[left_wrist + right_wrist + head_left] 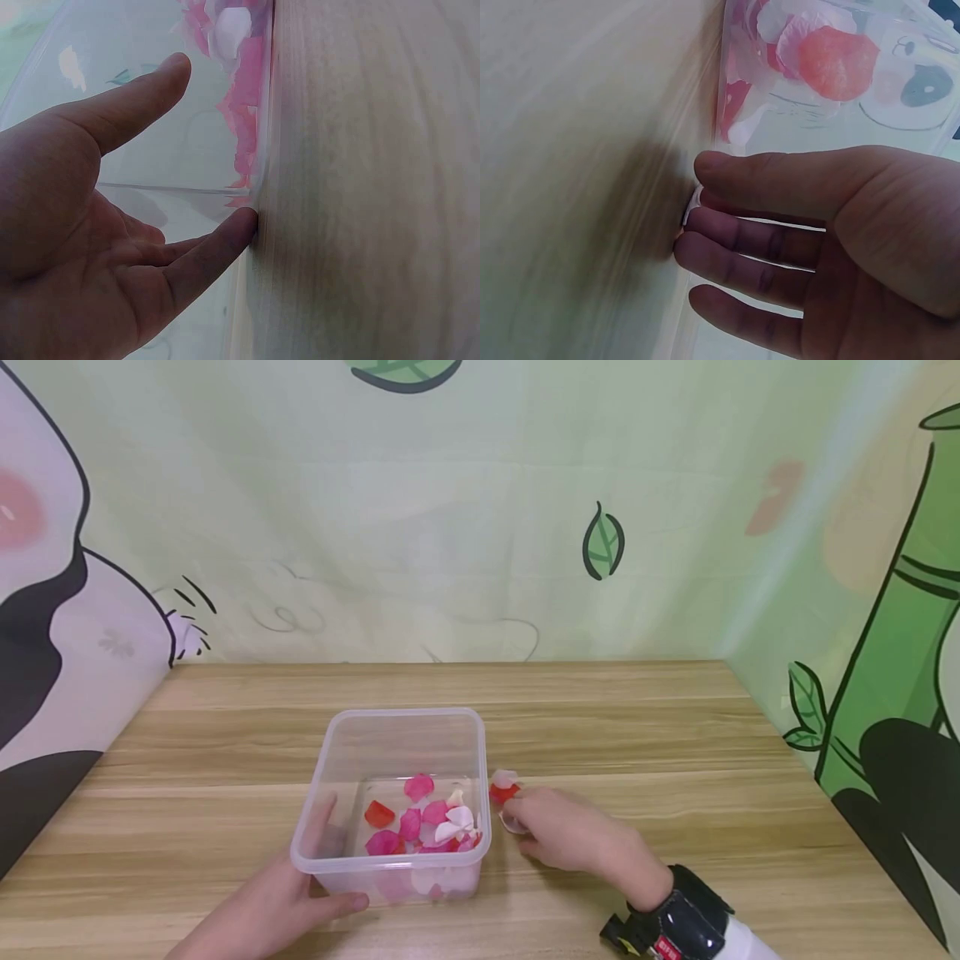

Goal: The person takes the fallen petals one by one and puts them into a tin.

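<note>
A clear plastic container (315,827) stands on the wooden table, with pink, white and red petals (410,824) inside, mostly toward its right side. My left hand (281,893) rests around its near left corner, thumb along the front wall and fingers by the left wall. In the left wrist view those fingers (217,247) are extended. Just right of the container, my right hand (570,831) reaches down to loose petals. Its fingertips touch a pale petal (512,823) on the table; no firm pinch shows. A red petal (504,792) and a pale pink petal (505,778) lie just beyond.
The wooden table (637,727) runs back to a cloth backdrop (480,552) printed with leaves, bamboo and panda figures. Walls of the same print flank it on both sides. A black strap with a device (686,910) is on my right wrist.
</note>
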Demonstrator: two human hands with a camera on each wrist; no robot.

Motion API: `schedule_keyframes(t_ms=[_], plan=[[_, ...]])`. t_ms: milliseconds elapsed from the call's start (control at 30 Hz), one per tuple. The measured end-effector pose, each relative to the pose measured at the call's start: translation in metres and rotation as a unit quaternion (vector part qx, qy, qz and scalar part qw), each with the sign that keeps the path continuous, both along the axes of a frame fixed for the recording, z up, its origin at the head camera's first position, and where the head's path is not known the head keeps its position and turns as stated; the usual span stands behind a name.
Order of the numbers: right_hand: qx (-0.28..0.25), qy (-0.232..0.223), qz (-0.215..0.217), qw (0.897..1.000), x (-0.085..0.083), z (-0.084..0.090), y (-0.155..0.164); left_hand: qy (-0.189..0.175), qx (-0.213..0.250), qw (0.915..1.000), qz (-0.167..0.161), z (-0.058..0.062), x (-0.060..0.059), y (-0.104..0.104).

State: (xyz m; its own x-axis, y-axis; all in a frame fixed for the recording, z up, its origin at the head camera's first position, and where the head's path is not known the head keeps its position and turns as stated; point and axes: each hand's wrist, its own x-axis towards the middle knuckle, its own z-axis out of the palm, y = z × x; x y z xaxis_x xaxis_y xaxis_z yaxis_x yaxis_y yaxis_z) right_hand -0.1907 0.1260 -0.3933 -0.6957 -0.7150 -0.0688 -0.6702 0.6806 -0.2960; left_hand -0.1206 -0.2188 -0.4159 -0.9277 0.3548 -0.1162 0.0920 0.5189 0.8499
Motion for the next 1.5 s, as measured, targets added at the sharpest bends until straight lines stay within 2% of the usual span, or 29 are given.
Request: schedule_keyframes(t_ms=[400, 500, 700, 767, 967, 1167, 1333, 1433, 1500], plan=[[0.011, 0.007, -0.007, 1.0, 0.003, 0.001, -0.003, -0.049, -0.007, 0.9986, 0.02, 0.003, 0.0, 0.002], [0.022, 0.02, -0.003, 1.0, 0.003, 0.0, -0.004, -0.045, -0.005, 0.9988, 0.019, 0.003, 0.0, 0.002], [0.011, 0.04, 0.008, 0.999, 0.002, -0.001, -0.004, 0.032, -0.015, 0.9993, -0.007, 0.0, 0.0, 0.0], [-0.003, 0.048, 0.011, 0.999, 0.001, -0.001, -0.003, 0.042, -0.017, 0.999, -0.008, -0.001, 0.001, 0.0], [-0.036, 0.094, 0.014, 0.995, -0.002, 0.004, -0.001, 0.046, -0.02, 0.9987, -0.007, -0.002, 0.001, 0.001], [-0.086, 0.113, -0.006, 0.99, -0.003, 0.012, 0.001, 0.044, -0.019, 0.9989, -0.005, -0.002, 0.001, 0.001], [-0.148, 0.139, -0.043, 0.978, -0.002, 0.02, 0.0, 0.051, -0.02, 0.9985, -0.007, -0.002, 0.001, 0.0], [-0.199, 0.169, -0.06, 0.963, -0.001, 0.023, -0.002, 0.055, -0.027, 0.9981, -0.005, -0.003, 0.001, -0.001], [-0.237, 0.196, -0.061, 0.949, 0.0, 0.025, -0.002, 0.05, -0.032, 0.9982, 0.0, -0.002, 0.002, 0.0]])
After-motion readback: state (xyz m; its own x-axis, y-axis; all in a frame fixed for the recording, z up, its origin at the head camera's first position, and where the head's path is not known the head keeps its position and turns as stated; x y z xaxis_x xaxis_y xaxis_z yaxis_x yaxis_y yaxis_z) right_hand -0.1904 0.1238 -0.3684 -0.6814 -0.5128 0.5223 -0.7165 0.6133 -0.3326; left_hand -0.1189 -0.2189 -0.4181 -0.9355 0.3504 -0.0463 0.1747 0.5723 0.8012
